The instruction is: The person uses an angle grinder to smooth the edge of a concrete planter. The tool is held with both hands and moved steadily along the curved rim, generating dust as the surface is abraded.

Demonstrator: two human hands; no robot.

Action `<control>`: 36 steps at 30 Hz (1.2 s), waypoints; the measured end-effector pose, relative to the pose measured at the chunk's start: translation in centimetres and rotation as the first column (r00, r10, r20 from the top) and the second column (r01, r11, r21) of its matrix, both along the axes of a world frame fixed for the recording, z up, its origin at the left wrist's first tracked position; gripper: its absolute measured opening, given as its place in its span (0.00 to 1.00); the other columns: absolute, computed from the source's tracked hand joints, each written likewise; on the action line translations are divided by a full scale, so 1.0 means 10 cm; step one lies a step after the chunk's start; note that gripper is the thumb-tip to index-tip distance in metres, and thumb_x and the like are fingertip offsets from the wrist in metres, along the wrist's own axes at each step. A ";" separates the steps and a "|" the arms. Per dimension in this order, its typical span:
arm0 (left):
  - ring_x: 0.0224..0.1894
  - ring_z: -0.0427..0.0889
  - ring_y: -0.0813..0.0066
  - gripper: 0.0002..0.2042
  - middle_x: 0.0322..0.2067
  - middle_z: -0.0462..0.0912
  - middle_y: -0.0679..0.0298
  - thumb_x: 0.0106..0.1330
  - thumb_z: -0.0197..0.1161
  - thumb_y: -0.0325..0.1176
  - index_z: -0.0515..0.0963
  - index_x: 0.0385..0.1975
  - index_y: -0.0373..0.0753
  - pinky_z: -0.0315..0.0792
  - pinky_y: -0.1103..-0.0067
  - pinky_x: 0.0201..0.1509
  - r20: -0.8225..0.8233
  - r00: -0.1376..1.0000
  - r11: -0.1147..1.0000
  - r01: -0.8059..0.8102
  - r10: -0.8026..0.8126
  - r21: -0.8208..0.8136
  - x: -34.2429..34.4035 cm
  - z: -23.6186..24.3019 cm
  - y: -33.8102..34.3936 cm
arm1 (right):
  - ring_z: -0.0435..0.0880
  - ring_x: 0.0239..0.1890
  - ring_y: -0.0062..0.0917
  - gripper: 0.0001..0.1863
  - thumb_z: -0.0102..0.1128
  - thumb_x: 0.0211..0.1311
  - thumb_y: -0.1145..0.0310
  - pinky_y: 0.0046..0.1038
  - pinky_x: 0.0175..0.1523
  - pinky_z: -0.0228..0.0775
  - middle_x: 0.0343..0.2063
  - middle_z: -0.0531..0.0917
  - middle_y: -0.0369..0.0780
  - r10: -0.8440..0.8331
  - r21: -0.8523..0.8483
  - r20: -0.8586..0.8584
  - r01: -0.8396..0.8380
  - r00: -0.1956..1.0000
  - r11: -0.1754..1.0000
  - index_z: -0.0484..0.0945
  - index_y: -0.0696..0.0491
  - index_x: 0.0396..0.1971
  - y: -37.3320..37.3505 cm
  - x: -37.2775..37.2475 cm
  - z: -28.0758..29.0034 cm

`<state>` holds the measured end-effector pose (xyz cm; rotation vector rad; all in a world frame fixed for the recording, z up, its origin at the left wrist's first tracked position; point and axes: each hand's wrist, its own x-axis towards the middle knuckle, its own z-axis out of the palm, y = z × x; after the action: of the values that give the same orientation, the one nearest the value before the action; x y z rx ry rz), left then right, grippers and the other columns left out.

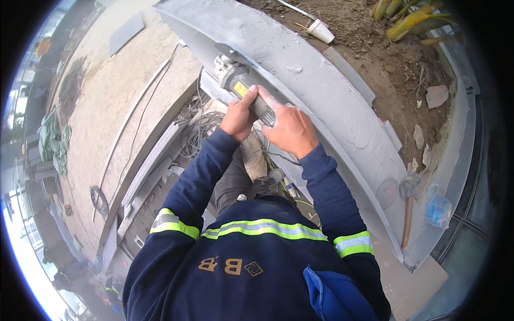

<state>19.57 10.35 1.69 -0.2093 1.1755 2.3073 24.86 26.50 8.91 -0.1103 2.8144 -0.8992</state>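
Note:
An angle grinder point(239, 80) with a grey body and a yellow label lies across both my hands. My left hand point(239, 116) is closed on its left side, the thumb along the body. My right hand point(292, 125) wraps round the rear end, its index finger reaching forward near the left thumb. The grinder's metal head points away from me, with its dark disc close to the inner edge of a curved grey stone ledge point(342, 117). Whether the disc touches the stone, I cannot tell.
On the ledge at the right lie a hammer point(408, 222) with a wooden handle, a round disc point(387, 193) and a clear-and-blue plastic bottle point(439, 210). Soil with a white cup point(321, 32) lies beyond. Coiled cable point(199, 138) sits left of my hands; green sacks point(53, 138) stand farther left.

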 end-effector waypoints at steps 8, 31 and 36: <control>0.52 0.81 0.68 0.28 0.49 0.83 0.55 0.74 0.69 0.45 0.70 0.62 0.30 0.77 0.69 0.58 -0.112 0.979 0.980 -0.178 0.168 -0.090 0.46 -0.08 0.42 | 0.89 0.53 0.45 0.47 0.68 0.56 0.75 0.39 0.57 0.76 0.53 0.87 0.56 -0.008 -0.143 -0.014 0.006 1.000 0.990 0.63 0.49 0.79 0.02 0.49 0.09; 0.60 0.80 0.53 0.44 0.57 0.77 0.38 0.67 0.71 0.54 0.60 0.65 0.21 0.75 0.65 0.63 -0.075 0.992 0.959 -0.117 0.101 -0.257 0.37 -0.16 0.54 | 0.73 0.73 0.37 0.46 0.66 0.60 0.79 0.34 0.75 0.62 0.72 0.73 0.53 0.067 -0.058 -0.056 -0.070 0.996 0.996 0.59 0.56 0.80 -0.04 0.46 0.13; 0.60 0.79 0.54 0.43 0.57 0.77 0.39 0.67 0.72 0.51 0.59 0.67 0.22 0.73 0.64 0.65 -0.087 0.955 0.948 -0.292 0.283 -0.123 0.29 -0.31 0.62 | 0.77 0.70 0.38 0.45 0.66 0.61 0.77 0.35 0.72 0.66 0.71 0.75 0.52 0.082 -0.100 -0.074 -0.090 0.994 0.991 0.60 0.54 0.79 -0.03 0.37 0.00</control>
<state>22.44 16.59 -1.43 -0.3771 1.4189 2.5022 28.55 26.18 8.92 -0.2804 2.8011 -1.0400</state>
